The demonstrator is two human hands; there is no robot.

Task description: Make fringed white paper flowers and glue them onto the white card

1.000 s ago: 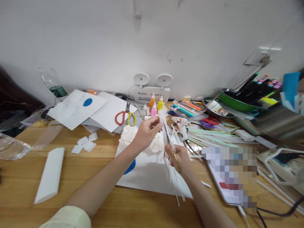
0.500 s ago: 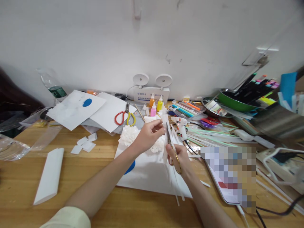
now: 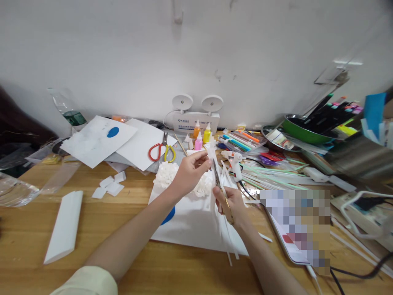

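Observation:
My left hand [image 3: 193,170] is closed in a pinch on a thin white paper strip [image 3: 211,152], held up in front of me. In my right hand [image 3: 231,203] is a pair of scissors [image 3: 227,211] with gold handles, its blades pointing up and away along the strip. Narrow white strips hang down below the right hand. Beneath both hands lies a white sheet [image 3: 193,233] with a blue patch [image 3: 168,216], partly covered by my left forearm. White ruffled clusters [image 3: 166,174] sit on its far part, partly hidden by my left hand.
Red-and-yellow-handled pliers [image 3: 165,149] lie on papers behind. A glue gun [image 3: 233,164] and many thin sticks [image 3: 270,178] are to the right, near a phone [image 3: 285,237]. Small paint bottles [image 3: 198,141] stand at the back. Folded white paper [image 3: 64,227] lies left.
Both hands stay almost in place. My left hand has shifted slightly left, and the top of the paper strip leans a little further left.

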